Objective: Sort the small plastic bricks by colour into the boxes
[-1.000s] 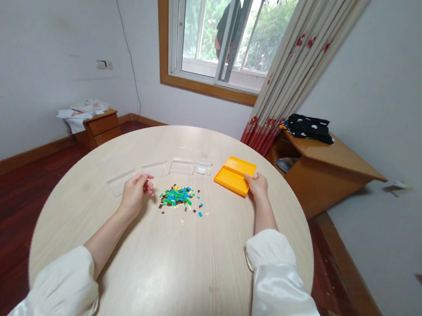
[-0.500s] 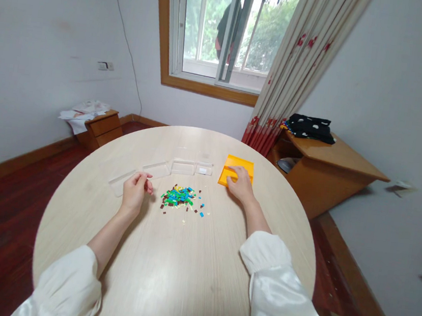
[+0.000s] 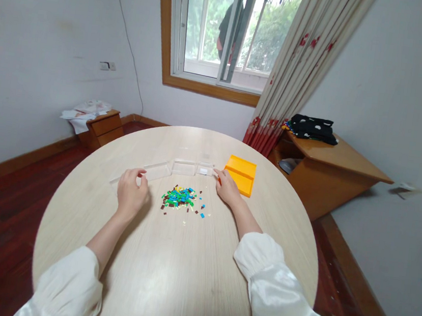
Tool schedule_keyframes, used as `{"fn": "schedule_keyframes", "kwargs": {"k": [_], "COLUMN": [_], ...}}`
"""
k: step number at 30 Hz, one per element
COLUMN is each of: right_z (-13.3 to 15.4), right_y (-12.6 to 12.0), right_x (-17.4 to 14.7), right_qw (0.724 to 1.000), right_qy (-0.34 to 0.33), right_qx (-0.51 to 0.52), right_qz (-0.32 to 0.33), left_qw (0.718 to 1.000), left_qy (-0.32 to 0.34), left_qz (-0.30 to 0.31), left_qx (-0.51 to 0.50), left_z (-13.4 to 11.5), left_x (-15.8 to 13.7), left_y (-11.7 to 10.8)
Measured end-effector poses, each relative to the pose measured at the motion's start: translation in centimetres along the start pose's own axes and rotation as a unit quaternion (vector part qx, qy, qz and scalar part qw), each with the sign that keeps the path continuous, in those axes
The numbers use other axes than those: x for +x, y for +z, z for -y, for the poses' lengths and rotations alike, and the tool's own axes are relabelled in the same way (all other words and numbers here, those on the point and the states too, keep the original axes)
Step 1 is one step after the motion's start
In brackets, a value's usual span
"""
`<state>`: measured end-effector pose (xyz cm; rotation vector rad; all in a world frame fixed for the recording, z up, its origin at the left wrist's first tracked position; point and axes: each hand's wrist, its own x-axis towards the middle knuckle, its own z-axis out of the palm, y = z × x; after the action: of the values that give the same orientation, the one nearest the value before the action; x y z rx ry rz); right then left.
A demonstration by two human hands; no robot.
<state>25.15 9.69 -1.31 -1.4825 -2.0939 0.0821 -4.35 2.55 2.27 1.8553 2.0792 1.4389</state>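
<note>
Left of the brick pile (image 3: 179,197), the left hand (image 3: 132,193) is hovering loosely curled, thumb and fingers apart. Right of the pile, the right hand (image 3: 228,187) is extending a finger toward the smallest clear box (image 3: 205,170); I cannot tell whether it is pinching anything. Farther right of the pile, the orange case (image 3: 242,167) is lying open, probably light and stiff, its rim offering a grip. Behind and left of the pile, the larger clear boxes (image 3: 183,168) are forming an arc, likely slick and brittle, suiting a side-wall hold. Tiny stray bricks (image 3: 202,215) are lying mainly right of the pile, probably hard, needing fingertips and obstructing any sliding hand.
</note>
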Motion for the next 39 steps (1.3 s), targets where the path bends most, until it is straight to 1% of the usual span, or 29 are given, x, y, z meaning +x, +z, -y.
{"fn": "schedule_keyframes", "kwargs": {"k": [3, 5, 10, 15, 18, 28, 39], "right_z": [0.2, 0.2, 0.1, 0.3, 0.2, 0.0, 0.2], "right_y": [0.4, 0.7, 0.8, 0.9, 1.0, 1.2, 1.7], "right_x": [0.2, 0.2, 0.3, 0.3, 0.3, 0.4, 0.5], "right_qw": [0.999, 0.998, 0.997, 0.998, 0.999, 1.0, 0.998], "right_qy": [-0.003, -0.009, -0.015, -0.014, -0.014, -0.023, 0.024], "right_qx": [-0.043, -0.064, -0.073, -0.056, -0.037, 0.005, 0.003], "right_qz": [0.015, 0.019, 0.012, 0.015, 0.011, -0.014, -0.06], "left_qw": [0.987, 0.976, 0.964, 0.944, 0.937, 0.941, 0.948], "left_qy": [0.025, 0.029, 0.033, 0.015, 0.003, 0.016, 0.025], "left_qz": [0.046, 0.07, 0.101, 0.164, 0.184, 0.188, 0.168], "left_qx": [0.15, 0.202, 0.245, 0.286, 0.297, 0.28, 0.269], "left_z": [0.0, 0.3, 1.1, 1.2, 1.1, 1.6, 1.9], "left_x": [-0.3, -0.3, 0.0, 0.3, 0.2, 0.5, 0.7], "left_y": [-0.1, -0.2, -0.4, -0.4, -0.3, 0.9, 1.6]}}
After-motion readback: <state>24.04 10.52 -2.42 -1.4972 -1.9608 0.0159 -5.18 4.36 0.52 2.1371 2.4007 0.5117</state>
